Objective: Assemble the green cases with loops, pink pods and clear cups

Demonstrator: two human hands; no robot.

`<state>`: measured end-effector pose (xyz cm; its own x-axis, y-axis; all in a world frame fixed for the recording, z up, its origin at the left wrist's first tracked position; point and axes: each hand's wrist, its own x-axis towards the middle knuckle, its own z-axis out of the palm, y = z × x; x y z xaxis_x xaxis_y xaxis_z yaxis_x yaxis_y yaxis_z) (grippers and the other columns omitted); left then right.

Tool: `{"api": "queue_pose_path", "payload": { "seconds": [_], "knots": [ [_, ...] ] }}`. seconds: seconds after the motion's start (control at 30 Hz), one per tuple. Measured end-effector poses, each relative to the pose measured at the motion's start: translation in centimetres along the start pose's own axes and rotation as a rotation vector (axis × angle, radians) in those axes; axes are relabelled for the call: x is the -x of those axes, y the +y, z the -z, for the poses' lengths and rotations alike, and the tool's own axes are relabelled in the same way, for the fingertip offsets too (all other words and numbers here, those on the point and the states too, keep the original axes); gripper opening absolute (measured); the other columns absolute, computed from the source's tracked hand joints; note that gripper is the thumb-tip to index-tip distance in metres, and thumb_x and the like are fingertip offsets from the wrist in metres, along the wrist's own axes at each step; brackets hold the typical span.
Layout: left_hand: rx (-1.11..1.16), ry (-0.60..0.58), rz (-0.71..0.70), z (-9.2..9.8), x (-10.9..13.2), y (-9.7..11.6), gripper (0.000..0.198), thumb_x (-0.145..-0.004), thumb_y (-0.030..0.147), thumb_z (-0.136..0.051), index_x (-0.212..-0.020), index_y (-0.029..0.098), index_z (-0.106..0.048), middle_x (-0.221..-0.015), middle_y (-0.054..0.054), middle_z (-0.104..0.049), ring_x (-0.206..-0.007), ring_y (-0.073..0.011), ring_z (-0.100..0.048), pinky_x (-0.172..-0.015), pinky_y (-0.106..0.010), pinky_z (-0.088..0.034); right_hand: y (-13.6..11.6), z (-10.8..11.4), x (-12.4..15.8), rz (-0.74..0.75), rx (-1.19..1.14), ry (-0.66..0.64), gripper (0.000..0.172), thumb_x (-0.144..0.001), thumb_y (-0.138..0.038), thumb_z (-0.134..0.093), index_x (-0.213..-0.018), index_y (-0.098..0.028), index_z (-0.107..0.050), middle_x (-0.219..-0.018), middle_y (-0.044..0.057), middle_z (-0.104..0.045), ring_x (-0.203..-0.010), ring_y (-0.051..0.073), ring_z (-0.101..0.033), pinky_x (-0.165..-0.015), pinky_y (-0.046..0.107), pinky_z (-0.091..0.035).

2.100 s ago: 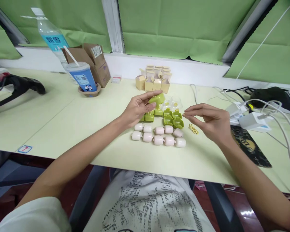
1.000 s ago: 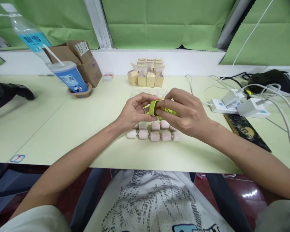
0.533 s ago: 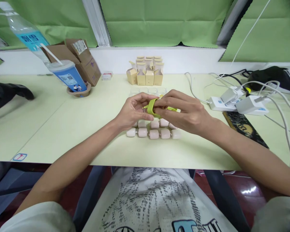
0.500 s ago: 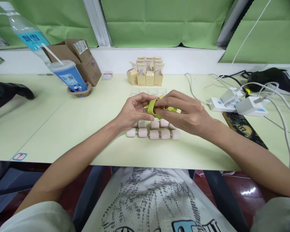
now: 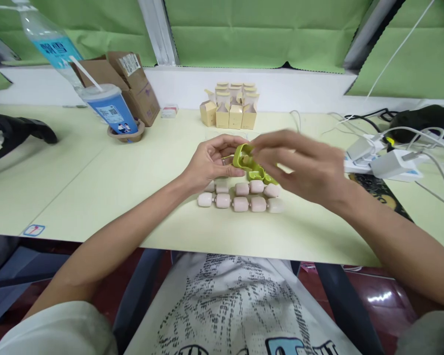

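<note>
Your left hand (image 5: 211, 161) pinches a green cup (image 5: 239, 158); your right hand (image 5: 311, 165), just right of it, is too blurred to tell its grip. Pinkish pieces (image 5: 240, 204) lie nearer.

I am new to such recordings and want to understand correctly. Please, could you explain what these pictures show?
There is no machine here, only a person's two bare hands. One camera, worn on the person's head, looks forward and down at them. The left hand holds a hollow green piece; the right hand is close beside it, but blurred, so I cannot tell whether it holds anything. On the table, pale pinkish pieces lie in two rows, and more green pieces are partly hidden by the right hand. Farther back stand small yellow boxes; to the left are a blue cup and a bottle, to the right white power adapters.
</note>
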<state>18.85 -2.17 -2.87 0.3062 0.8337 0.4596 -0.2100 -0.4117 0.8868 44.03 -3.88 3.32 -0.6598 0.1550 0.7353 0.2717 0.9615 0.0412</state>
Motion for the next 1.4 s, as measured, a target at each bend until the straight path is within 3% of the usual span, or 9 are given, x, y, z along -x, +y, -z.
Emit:
{"api": "queue_pose_path", "payload": {
  "seconds": [0.1,0.23,0.37,0.67,0.8,0.9,1.07,1.23,1.4],
  "knots": [
    [-0.077,0.034,-0.100,0.0,-0.2,0.6,0.069,-0.055,0.045,-0.115,-0.113,0.025,-0.082,-0.122,-0.005,-0.083,-0.120,-0.0266,-0.079,-0.109,-0.043,-0.064,0.6,0.1,-0.1,-0.310,-0.103,0.155,0.018,-0.103,-0.035,-0.083,-0.119,-0.031,-0.077,-0.120,0.008,-0.081,-0.107,0.027,-0.080,-0.090,0.042,-0.071],
    [-0.186,0.059,-0.201,-0.2,-0.2,1.0,0.064,-0.058,0.051,-0.113,-0.110,0.027,-0.085,-0.120,-0.005,-0.083,-0.125,-0.0284,-0.077,-0.114,-0.047,-0.060,1.6,-1.5,-0.1,-0.628,-0.585,-0.004,0.046,-0.097,-0.063,-0.086,-0.119,-0.026,-0.072,-0.097,0.005,-0.081,-0.080,0.021,-0.080,-0.070,0.036,-0.070],
    [-0.245,0.078,-0.216,-0.2,-0.1,1.0,0.065,-0.058,0.055,-0.112,-0.111,0.029,-0.087,-0.118,-0.006,-0.081,-0.121,-0.0284,-0.075,-0.104,-0.044,-0.061,1.4,-2.7,-0.2,-0.798,-0.930,-0.073,0.058,-0.086,-0.063,-0.096,-0.119,-0.023,-0.070,-0.095,0.005,-0.084,-0.077,0.020,-0.080,-0.071,0.038,-0.071],
    [-0.256,0.056,-0.175,-0.1,0.2,0.7,0.064,-0.075,0.052,-0.104,-0.128,0.027,-0.079,-0.123,-0.008,-0.078,-0.118,-0.0244,-0.073,-0.093,-0.033,-0.061,1.1,-3.6,0.1,-0.765,-0.904,0.057,0.037,-0.091,-0.050,-0.093,-0.106,-0.025,-0.070,-0.094,0.002,-0.084,-0.077,0.020,-0.081,-0.068,0.036,-0.071],
    [-0.172,0.017,-0.045,0.0,0.2,0.7,0.044,-0.090,0.056,-0.093,-0.115,0.023,-0.079,-0.107,-0.005,-0.078,-0.099,-0.0189,-0.076,-0.084,-0.031,-0.062,1.4,-3.8,0.5,-0.682,-0.794,0.060,0.028,-0.097,-0.045,-0.086,-0.107,-0.026,-0.068,-0.089,0.000,-0.080,-0.075,0.019,-0.079,-0.065,0.035,-0.067],
    [-0.147,-0.011,0.030,-0.3,0.3,0.9,0.047,-0.097,0.067,-0.083,-0.110,0.023,-0.077,-0.094,-0.003,-0.077,-0.084,-0.0168,-0.076,-0.073,-0.029,-0.060,1.3,-3.8,0.6,-0.646,-0.711,0.050,0.023,-0.097,-0.039,-0.084,-0.108,-0.027,-0.068,-0.087,0.000,-0.078,-0.072,0.018,-0.075,-0.062,0.033,-0.064],
    [-0.168,-0.051,0.059,-0.6,0.3,0.9,0.055,-0.090,0.073,-0.087,-0.101,0.021,-0.072,-0.090,-0.003,-0.074,-0.075,-0.0140,-0.071,-0.067,-0.027,-0.056,0.3,-3.8,0.5,-0.580,-0.671,0.035,0.013,-0.094,-0.026,-0.077,-0.105,-0.025,-0.069,-0.094,0.002,-0.081,-0.083,0.021,-0.079,-0.069,0.034,-0.064],
    [-0.245,-0.031,0.003,0.0,0.1,1.0,0.057,-0.085,0.074,-0.090,-0.089,0.021,-0.070,-0.084,-0.002,-0.069,-0.074,-0.0149,-0.064,-0.067,-0.029,-0.054,-0.9,-4.1,0.6,-0.559,-0.546,0.073,0.014,-0.090,-0.015,-0.068,-0.101,-0.023,-0.073,-0.091,0.002,-0.079,-0.078,0.019,-0.073,-0.068,0.033,-0.062],
    [-0.269,-0.005,-0.018,0.4,0.0,1.3,0.058,-0.083,0.075,-0.091,-0.087,0.021,-0.070,-0.083,-0.001,-0.066,-0.072,-0.0148,-0.061,-0.069,-0.031,-0.055,-1.3,-4.5,0.7,-0.568,-0.517,0.087,0.014,-0.094,-0.018,-0.071,-0.107,-0.022,-0.076,-0.090,0.002,-0.078,-0.078,0.018,-0.073,-0.071,0.034,-0.063]
  ]
}}
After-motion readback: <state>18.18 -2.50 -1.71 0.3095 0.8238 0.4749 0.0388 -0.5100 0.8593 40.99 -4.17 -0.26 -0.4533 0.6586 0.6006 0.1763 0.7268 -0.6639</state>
